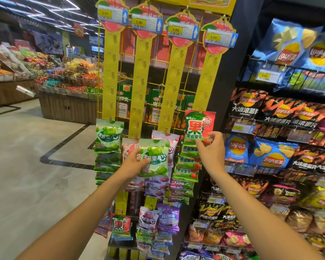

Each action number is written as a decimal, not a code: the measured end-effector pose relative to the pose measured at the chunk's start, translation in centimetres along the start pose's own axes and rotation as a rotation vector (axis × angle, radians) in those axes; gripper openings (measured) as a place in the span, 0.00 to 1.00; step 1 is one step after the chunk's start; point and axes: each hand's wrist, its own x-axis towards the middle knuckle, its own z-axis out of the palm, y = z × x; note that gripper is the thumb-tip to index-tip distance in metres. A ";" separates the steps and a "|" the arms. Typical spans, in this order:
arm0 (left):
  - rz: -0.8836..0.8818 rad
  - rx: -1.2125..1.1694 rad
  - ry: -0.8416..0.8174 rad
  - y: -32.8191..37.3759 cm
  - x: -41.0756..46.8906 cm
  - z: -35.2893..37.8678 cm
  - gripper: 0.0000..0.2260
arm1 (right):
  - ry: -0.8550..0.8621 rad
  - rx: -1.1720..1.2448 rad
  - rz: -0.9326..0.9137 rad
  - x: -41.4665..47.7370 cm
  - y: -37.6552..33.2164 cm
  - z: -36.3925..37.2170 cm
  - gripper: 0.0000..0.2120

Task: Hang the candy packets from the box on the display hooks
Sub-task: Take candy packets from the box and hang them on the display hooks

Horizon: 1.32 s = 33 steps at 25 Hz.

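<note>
Left hand [134, 160] grips light, crinkly green-apple foil packet [155, 160] by its side; right hand [211, 147] pinches corner of red-green strawberry packet [198, 126] — slippery, prob. best held nr hang-hole.

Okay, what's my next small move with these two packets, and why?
Probably release the right hand from the red packet: its top already seems caught on the rightmost yellow strip. The left hand holds a green packet to hang next.
</note>
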 end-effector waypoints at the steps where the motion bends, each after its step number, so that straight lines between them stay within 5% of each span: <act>1: -0.002 -0.013 -0.001 0.2 -0.2 0.0 0.36 | -0.066 0.036 -0.007 -0.9 -0.4 0.7 0.12; 6: -0.010 -0.077 0.062 -0.1 0.0 -1.2 0.33 | -0.505 0.096 0.013 -4.4 -2.1 4.6 0.05; 9: 0.011 -0.090 0.116 -0.2 0.4 -3.1 0.19 | -0.608 0.130 0.047 -5.3 -3.8 7.3 0.09; 19: 0.146 -0.140 0.525 4.4 1.3 -11.7 0.15 | -0.589 0.412 0.020 -4.2 -11.6 16.4 0.08; 33: 0.219 0.159 0.497 6.0 5.2 -15.0 0.18 | -0.574 0.311 -0.030 -2.7 -14.2 20.2 0.21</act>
